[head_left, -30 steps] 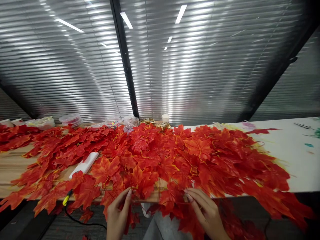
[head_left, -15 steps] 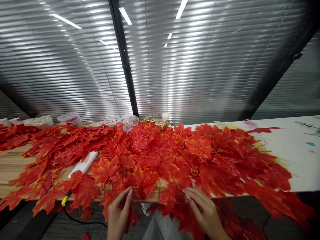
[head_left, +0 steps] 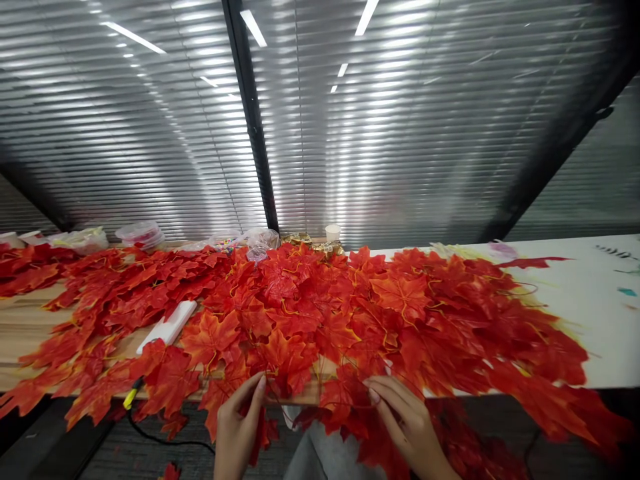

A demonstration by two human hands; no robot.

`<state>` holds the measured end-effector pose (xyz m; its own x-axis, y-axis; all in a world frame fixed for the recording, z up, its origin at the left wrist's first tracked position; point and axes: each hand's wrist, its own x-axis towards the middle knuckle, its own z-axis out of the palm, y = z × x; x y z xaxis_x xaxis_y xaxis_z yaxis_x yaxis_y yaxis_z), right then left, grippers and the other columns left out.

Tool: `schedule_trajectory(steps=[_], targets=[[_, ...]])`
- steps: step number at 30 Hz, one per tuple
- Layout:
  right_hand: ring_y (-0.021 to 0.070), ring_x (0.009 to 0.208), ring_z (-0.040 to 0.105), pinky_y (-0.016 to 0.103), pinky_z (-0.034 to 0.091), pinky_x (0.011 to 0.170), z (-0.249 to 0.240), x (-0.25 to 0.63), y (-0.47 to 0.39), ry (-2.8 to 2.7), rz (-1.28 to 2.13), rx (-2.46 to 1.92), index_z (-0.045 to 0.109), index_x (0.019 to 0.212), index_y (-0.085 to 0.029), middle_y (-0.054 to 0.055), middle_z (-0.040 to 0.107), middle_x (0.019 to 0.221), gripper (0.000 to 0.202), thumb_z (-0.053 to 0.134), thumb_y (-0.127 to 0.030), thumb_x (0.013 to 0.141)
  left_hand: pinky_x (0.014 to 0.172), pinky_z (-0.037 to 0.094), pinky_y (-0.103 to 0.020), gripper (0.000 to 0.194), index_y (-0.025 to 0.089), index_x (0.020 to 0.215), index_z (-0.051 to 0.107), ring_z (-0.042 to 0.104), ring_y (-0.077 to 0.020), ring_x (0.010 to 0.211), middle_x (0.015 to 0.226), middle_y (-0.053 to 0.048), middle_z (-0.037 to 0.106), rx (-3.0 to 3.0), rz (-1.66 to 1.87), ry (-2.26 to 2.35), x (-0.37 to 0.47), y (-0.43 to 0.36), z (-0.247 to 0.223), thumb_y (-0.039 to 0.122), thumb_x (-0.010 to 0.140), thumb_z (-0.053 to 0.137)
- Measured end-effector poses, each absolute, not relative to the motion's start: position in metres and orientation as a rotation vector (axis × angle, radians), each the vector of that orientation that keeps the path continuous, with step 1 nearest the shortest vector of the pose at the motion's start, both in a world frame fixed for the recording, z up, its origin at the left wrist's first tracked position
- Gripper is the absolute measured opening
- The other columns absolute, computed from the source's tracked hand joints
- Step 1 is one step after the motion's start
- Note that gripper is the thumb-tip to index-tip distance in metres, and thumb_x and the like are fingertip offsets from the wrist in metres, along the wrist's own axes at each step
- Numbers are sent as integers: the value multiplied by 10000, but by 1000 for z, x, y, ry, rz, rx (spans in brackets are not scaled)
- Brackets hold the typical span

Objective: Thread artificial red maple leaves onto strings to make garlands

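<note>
Red-orange artificial maple leaves [head_left: 295,300] are heaped along the table, joined by thin yellowish and reddish strands. At the table's front edge, my left hand [head_left: 239,421] is closed in a pinch, thumb against index finger, on a thin dark red strand of the leaf garland. Opposite it, my right hand [head_left: 406,419] also pinches the garland, its thumb and fingertips meeting beside a hanging red leaf [head_left: 345,393]. The strand loops faintly between both hands. Exactly what lies inside the right fingertips is partly hidden.
A white power strip-like block [head_left: 167,327] lies among the leaves at left. A yellow-and-black plug [head_left: 131,397] with a black cable hangs off the front edge. Plastic tubs [head_left: 141,235], bags [head_left: 263,240] and a paper cup [head_left: 333,233] stand at the back by window blinds.
Both hands keep their pinches in almost the same place. The view has shifted very slightly; no object has visibly been moved.
</note>
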<state>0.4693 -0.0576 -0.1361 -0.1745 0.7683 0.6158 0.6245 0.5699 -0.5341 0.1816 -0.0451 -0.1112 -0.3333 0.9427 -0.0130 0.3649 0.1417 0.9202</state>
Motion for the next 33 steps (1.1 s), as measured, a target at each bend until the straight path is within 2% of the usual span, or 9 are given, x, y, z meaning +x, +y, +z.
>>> schedule_trajectory(steps=[8, 17, 19, 22, 26, 30, 33], targets=[[172, 896, 631, 290, 544, 789, -129, 468, -57, -1841, 175, -1114, 632, 1011, -189, 78, 661, 951, 215, 464, -144, 884, 806, 546, -317, 350, 191, 894, 744, 651, -284, 971, 970, -64, 729, 1248, 1201, 1790, 183, -45, -108, 460, 698, 634], [170, 852, 653, 264, 553, 764, -117, 473, -68, -1685, 107, -1073, 657, 969, -186, 59, 687, 900, 192, 503, -140, 864, 837, 520, -309, 427, 173, 908, 732, 640, -281, 978, 963, -72, 727, 1143, 1223, 1791, 184, -50, -111, 518, 668, 653], [172, 827, 657, 262, 553, 750, -114, 476, -71, -1624, 89, -1087, 657, 944, -183, 56, 690, 871, 186, 498, -133, 862, 810, 525, -294, 467, 150, 907, 725, 662, -265, 894, 873, -76, 736, 1073, 1266, 1745, 185, -52, -107, 537, 653, 665], [174, 778, 658, 258, 552, 707, -110, 481, -76, -1517, 44, -1110, 653, 904, -184, 53, 687, 834, 180, 488, -128, 860, 690, 542, -269, 519, 124, 912, 712, 669, -234, 729, 735, -69, 722, 934, 1313, 1668, 189, -55, -99, 547, 612, 701], [169, 744, 654, 254, 546, 676, -108, 487, -79, -1461, 1, -1128, 644, 894, -192, 44, 676, 809, 179, 480, -130, 861, 609, 531, -246, 541, 128, 828, 709, 638, -200, 636, 715, -58, 712, 776, 1368, 1621, 192, -58, -87, 555, 500, 762], [165, 762, 648, 257, 534, 699, -113, 490, -80, -1462, -15, -1138, 634, 911, -197, 39, 673, 825, 172, 486, -126, 861, 626, 520, -227, 575, 131, 804, 706, 635, -203, 685, 683, -46, 707, 665, 1413, 1660, 187, -61, -83, 544, 414, 795], [163, 773, 641, 261, 523, 719, -114, 492, -81, -1478, -82, -1144, 627, 930, -195, 41, 667, 830, 153, 515, -126, 851, 664, 513, -213, 549, 144, 832, 707, 638, -199, 749, 763, -38, 719, 645, 1424, 1703, 178, -64, -84, 504, 428, 800]])
